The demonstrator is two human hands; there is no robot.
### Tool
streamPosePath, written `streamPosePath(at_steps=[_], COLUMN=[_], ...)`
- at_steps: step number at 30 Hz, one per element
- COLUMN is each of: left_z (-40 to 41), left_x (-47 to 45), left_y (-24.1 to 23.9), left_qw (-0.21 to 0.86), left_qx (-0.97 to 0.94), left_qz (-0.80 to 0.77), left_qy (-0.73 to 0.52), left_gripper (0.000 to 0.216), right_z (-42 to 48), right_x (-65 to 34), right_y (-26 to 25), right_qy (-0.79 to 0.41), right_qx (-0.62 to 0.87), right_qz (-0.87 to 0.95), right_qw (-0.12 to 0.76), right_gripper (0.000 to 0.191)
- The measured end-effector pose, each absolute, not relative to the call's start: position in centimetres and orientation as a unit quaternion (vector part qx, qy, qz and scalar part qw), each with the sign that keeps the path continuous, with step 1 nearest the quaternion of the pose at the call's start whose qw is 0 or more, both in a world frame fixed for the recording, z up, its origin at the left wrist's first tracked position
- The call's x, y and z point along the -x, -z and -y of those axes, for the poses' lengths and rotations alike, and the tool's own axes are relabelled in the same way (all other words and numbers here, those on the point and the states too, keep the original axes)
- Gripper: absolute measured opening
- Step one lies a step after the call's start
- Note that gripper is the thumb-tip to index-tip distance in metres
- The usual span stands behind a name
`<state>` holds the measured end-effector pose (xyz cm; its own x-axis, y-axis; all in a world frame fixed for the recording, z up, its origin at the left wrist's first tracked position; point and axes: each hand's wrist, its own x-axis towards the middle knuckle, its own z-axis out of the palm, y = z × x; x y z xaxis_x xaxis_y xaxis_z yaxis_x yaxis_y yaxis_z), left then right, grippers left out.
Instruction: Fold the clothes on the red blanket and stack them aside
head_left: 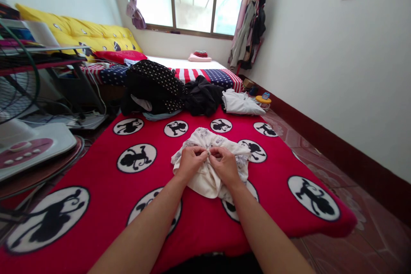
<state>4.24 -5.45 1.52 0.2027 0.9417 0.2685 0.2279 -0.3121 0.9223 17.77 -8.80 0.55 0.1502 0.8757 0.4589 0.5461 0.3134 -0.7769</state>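
Note:
A crumpled white garment (205,184) with a faint grey print lies on the red blanket (102,197) in front of me. My left hand (192,160) pinches the cloth near its middle, fingertips bent inward. From the other side my right hand (224,165) pinches the same garment, and the fingertips of both hands nearly meet. Whatever small part sits between the fingertips is too small to make out. Which kind of garment it is cannot be told from its bunched shape.
Beyond the garment lie a black dotted clothing heap (154,81), a dark grey cloth (204,96) and a folded white garment (242,102). A fan (16,90) and a cluttered desk (48,62) stand at left. A white wall (337,72) bounds the right.

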Motion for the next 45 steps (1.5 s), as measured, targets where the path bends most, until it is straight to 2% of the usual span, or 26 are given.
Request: streamPosePath(at_steps=[8,14,22,27,36,45], left_z=[5.2,5.1,5.1,4.8,5.0,4.7], left_x=[-4.2,-4.3,-3.8,-3.7,-3.9,-4.2], left_y=[-1.4,-1.1,-1.5,-1.5,-1.7,-0.5], left_qw=[0.388,0.403,0.442,0.440,0.422,0.477], left_qx=[-0.683,-0.676,-0.666,-0.666,-0.704,-0.634], left_qz=[-0.438,-0.439,-0.411,-0.408,-0.342,-0.378], left_qy=[-0.437,-0.434,-0.438,-0.444,-0.458,-0.477], left_gripper=[0.018,0.020,0.021,0.021,0.010,0.023], right_z=[8.4,8.0,8.1,8.1,7.9,8.3], right_x=[-18.3,-18.4,-18.5,-18.6,-18.7,-18.3], right_y=[-0.5,-0.3,-0.5,0.0,0.4,-0.5], right_qy=[-0.210,-0.252,-0.310,-0.276,-0.232,-0.252], right_qx=[0.587,0.580,0.550,0.538,0.552,0.545], right_qz=[0.607,0.568,0.547,0.575,0.596,0.576], right_qw=[0.493,0.527,0.550,0.551,0.535,0.555], right_gripper=[0.014,0.009,0.012,0.017,0.014,0.007])
